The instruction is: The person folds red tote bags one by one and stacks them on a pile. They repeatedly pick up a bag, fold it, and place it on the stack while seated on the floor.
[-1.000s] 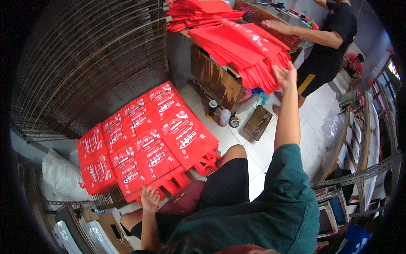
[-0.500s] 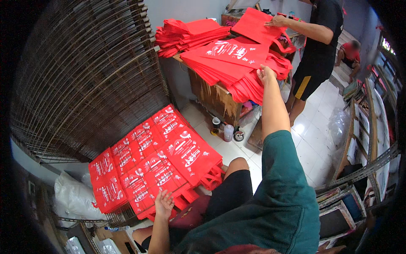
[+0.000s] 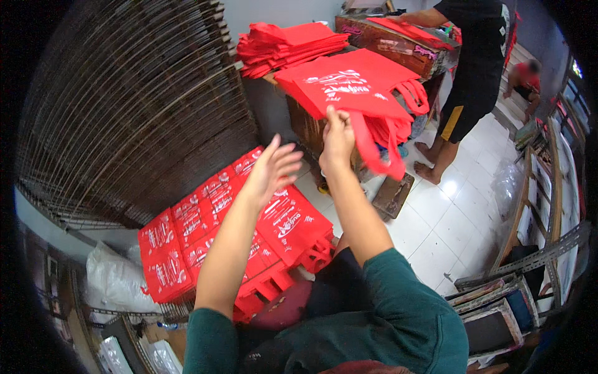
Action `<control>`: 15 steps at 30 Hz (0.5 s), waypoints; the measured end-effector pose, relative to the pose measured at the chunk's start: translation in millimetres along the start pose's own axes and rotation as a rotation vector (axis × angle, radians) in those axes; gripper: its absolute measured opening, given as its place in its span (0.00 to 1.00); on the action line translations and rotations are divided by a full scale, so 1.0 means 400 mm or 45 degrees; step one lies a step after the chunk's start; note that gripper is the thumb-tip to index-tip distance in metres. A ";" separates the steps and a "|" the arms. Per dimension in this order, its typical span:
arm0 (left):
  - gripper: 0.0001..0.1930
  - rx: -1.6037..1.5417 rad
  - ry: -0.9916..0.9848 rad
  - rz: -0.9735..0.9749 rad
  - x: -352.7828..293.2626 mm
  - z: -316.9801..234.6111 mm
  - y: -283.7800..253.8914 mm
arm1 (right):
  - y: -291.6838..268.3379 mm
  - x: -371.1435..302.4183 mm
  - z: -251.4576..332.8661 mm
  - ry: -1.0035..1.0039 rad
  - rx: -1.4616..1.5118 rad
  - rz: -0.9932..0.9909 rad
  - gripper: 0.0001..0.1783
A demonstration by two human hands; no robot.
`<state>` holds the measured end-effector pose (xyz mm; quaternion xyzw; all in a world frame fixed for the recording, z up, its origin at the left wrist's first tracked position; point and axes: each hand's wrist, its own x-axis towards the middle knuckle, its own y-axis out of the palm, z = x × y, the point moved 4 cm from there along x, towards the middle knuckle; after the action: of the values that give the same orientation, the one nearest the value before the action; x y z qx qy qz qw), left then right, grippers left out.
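My right hand (image 3: pixel 337 140) pinches the near corner of a red tote bag (image 3: pixel 349 81) with white print, beside its handle loops. The bag slants above other red bags at the wooden table (image 3: pixel 305 121), its handles hanging to the right. My left hand (image 3: pixel 273 167) is raised to the left of it, fingers apart and empty, slightly blurred. Below that hand, rows of printed red bags (image 3: pixel 215 202) lie overlapping on a low wire rack, with handles toward me.
A pile of red bags (image 3: pixel 286 45) sits at the table's far left. A co-worker (image 3: pixel 470 68) stands behind the table, a hand at a red bag (image 3: pixel 411 32) on a wooden box. Stacked wire racks (image 3: pixel 137 112) rise at left; a wooden stool (image 3: pixel 393 194) stands on the floor.
My right hand has drawn back toward me, bringing the bag's corner with it. My left hand has risen from beside the rack. The co-worker's bag has moved back onto the wooden box.
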<state>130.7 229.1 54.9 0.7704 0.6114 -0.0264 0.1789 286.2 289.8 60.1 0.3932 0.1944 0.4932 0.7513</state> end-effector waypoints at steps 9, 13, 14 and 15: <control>0.10 -0.097 0.247 -0.050 0.069 -0.059 0.088 | -0.060 -0.223 -0.063 -0.224 -0.818 0.352 0.11; 0.09 -0.079 0.380 -0.239 -0.021 -0.113 0.032 | -0.292 -0.245 -0.159 0.832 0.373 0.390 0.34; 0.09 -0.063 0.395 -0.236 -0.040 -0.118 0.005 | -0.321 -0.235 -0.135 0.828 0.492 0.362 0.39; 0.09 -0.049 0.402 -0.244 -0.063 -0.118 -0.025 | -0.338 -0.226 -0.120 0.837 0.607 0.324 0.44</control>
<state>106.6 222.0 102.9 0.6998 0.7027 0.0896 0.0919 293.4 200.5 -84.2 0.3986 0.4822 0.6224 0.4704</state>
